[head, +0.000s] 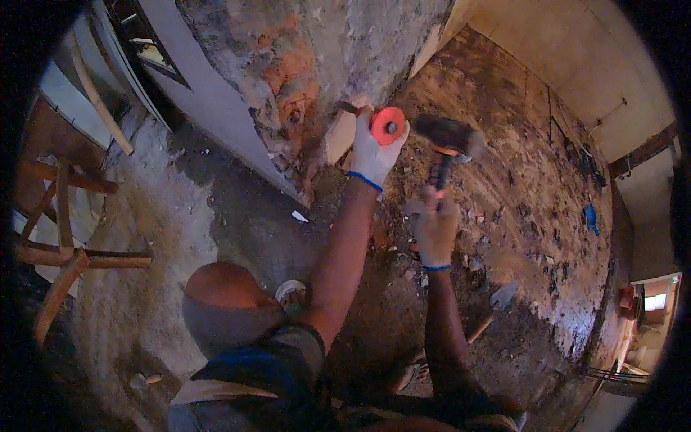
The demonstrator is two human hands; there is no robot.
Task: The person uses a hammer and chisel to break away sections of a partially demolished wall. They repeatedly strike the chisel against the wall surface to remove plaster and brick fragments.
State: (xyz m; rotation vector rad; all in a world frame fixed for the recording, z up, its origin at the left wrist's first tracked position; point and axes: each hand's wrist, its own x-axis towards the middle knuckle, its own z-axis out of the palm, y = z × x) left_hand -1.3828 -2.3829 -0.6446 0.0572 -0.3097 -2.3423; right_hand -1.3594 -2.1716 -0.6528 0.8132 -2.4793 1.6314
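Observation:
My left hand (372, 159), in a white work glove with a blue cuff, grips a cold chisel with a round red hand guard (380, 124). The dark chisel shaft (347, 107) points left at the end of a wall (351, 48) stripped of plaster. Orange brick (289, 70) shows through its rough grey face. My right hand (436, 235), gloved alike, holds a club hammer by its handle. The blurred dark hammer head (445, 133) is right of the guard, apart from it. Whether the chisel tip touches the wall is unclear.
Broken rubble (475, 262) lies around my feet and to the right, with a wooden handle (480, 329) among it. A white chip (300, 216) rests by the wall's base. At left stand a wooden frame (65, 251) and a leaning pole (100, 105).

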